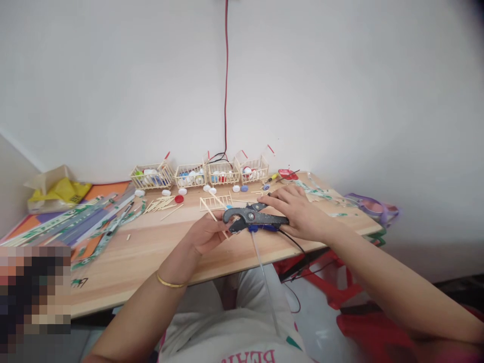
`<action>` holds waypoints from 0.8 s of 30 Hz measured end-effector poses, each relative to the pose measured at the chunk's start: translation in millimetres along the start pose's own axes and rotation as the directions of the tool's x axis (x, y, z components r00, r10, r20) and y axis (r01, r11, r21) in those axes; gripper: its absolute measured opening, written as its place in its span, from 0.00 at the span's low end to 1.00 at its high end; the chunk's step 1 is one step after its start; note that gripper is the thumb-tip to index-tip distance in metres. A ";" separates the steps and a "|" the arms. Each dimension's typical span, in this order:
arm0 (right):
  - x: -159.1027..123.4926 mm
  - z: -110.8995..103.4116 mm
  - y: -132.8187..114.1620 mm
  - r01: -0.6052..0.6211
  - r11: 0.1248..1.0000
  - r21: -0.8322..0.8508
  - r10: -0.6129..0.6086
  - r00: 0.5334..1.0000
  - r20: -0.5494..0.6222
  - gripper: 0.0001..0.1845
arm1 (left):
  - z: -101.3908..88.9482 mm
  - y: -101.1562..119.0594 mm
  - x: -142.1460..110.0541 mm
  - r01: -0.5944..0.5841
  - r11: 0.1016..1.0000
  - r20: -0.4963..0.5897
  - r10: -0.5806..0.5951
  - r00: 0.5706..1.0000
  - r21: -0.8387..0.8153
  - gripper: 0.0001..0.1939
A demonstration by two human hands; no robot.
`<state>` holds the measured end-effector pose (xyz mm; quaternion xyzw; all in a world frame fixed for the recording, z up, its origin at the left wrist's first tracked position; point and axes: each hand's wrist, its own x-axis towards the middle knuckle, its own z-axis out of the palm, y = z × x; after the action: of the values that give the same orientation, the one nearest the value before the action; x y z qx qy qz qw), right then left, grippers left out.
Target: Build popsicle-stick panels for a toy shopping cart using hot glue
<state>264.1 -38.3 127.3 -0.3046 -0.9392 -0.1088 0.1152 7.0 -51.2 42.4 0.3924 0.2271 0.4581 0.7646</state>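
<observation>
My left hand [206, 233] pinches a thin wooden stick joined to others in a small frame [210, 210], held just over the table. A dark pipe cutter [251, 217] with a hooked jaw points left beside those fingers. My right hand [297, 209] is closed around the cutter's handle end, its fingers partly hidden. Directly beneath the cutter shows a blue glue gun [269, 228], mostly covered. From its back a long clear glue stick [263, 275] sticks out toward my lap. Behind my hands lies a flat ladder-like stick panel [216, 202].
Several stick-built carts [223, 174] with bottle-cap wheels line the wall, filled with caps. Loose sticks [161, 204] and a red cap [179, 199] lie left of centre. Plastic wrappers [91, 217] cover the left side. A black cable [298, 244] hangs over the front edge.
</observation>
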 end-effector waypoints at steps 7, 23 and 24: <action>5.2 -3.5 3.2 0.061 0.998 -0.002 -0.061 0.998 0.015 0.29 | -0.8 -2.5 5.0 0.014 1.000 0.036 -0.013 0.999 -0.018 0.17; 21.9 18.9 21.1 0.153 0.986 0.070 -0.159 0.984 0.076 0.29 | -9.3 -7.8 9.3 0.028 0.999 0.018 -0.029 0.999 0.022 0.13; 22.3 20.4 21.1 0.154 0.986 0.067 -0.159 0.985 0.071 0.29 | -9.4 -7.5 9.1 0.019 0.999 0.009 -0.019 1.000 0.032 0.13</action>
<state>256.1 -3.9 117.1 -0.2302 -0.9668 -0.0769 0.0798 8.6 -41.6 30.9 0.4047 0.2346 0.4453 0.7635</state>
